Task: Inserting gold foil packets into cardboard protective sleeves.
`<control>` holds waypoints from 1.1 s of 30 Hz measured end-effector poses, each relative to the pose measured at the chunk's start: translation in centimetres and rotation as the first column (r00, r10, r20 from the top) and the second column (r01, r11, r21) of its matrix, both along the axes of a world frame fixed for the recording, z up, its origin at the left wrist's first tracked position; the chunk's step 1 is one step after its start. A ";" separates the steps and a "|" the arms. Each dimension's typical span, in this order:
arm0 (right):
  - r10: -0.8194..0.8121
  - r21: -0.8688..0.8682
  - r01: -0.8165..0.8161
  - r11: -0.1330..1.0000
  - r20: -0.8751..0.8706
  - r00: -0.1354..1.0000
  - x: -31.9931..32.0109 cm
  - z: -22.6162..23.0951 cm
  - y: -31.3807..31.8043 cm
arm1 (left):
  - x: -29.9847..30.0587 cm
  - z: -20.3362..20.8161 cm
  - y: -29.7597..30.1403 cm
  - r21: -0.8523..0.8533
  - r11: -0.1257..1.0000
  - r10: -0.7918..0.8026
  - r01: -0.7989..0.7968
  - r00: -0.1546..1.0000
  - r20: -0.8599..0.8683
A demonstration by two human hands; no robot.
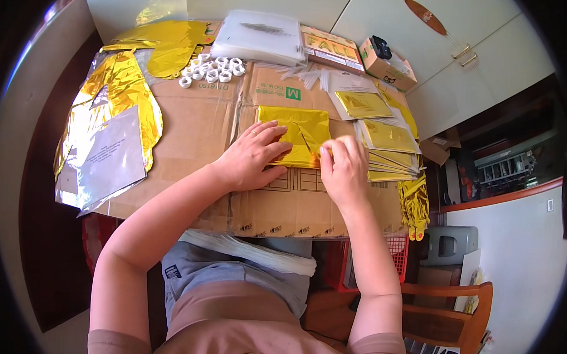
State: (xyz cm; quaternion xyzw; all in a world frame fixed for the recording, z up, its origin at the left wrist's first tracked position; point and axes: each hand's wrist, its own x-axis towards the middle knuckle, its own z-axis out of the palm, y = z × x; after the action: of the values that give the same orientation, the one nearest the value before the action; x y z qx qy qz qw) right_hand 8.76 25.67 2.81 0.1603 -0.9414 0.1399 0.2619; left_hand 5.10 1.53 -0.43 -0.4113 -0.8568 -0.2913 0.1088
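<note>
A folded gold foil balloon (307, 125) lies flat as a neat rectangle on the cardboard in front of me. My left hand (256, 152) rests on its left side, fingers stretched out and pressing lightly on the foil. At the lower right edge of the foil, my right hand (346, 167) is closed, with thumb and curled fingers pinching that edge. A few creases run across the foil between the two hands.
Flat gold balloons (176, 42) and clear sleeves with grey cards (113, 143) lie left. White rings (215, 68), a stack of clear bags (260, 42) and boxes (387, 62) stand at the back. Packed gold pouches (388, 136) pile up right. White strands (256, 254) lie across my lap.
</note>
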 end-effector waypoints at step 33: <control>-0.149 0.150 0.087 0.985 0.474 0.868 -2.5 -2.1 -4.2 | 0.9 1.7 -2.1 -0.114 0.971 0.218 -0.212 0.975 0.038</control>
State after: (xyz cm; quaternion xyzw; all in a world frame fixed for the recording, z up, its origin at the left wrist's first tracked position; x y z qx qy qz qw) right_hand 6.21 21.49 0.74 0.0783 -0.9917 0.1006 0.0163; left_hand 5.95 -0.57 1.30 -0.3140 -0.9135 -0.2406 0.0954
